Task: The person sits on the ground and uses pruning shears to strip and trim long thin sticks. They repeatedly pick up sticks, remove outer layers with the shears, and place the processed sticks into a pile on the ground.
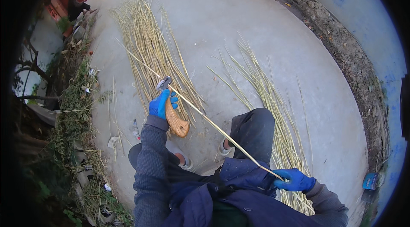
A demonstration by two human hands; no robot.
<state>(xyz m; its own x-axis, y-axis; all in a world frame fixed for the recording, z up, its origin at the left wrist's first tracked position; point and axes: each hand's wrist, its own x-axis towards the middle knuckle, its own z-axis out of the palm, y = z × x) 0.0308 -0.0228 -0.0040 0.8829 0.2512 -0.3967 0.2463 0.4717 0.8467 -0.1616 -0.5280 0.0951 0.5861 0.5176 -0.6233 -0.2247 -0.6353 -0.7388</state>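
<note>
Blue-gloved, our right hand (295, 180) pinches the near end of the thin cane (205, 118); farther along it, our left hand (161, 104) is clenched around the wooden-handled knife (174, 116). We'd keep the cane taut, blade shallow.

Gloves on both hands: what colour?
Blue, on left hand and right hand; head view.

Two piles of pale stalks (145, 43) (269, 99), concrete ground (222, 17), weedy verge (77, 111)
</note>
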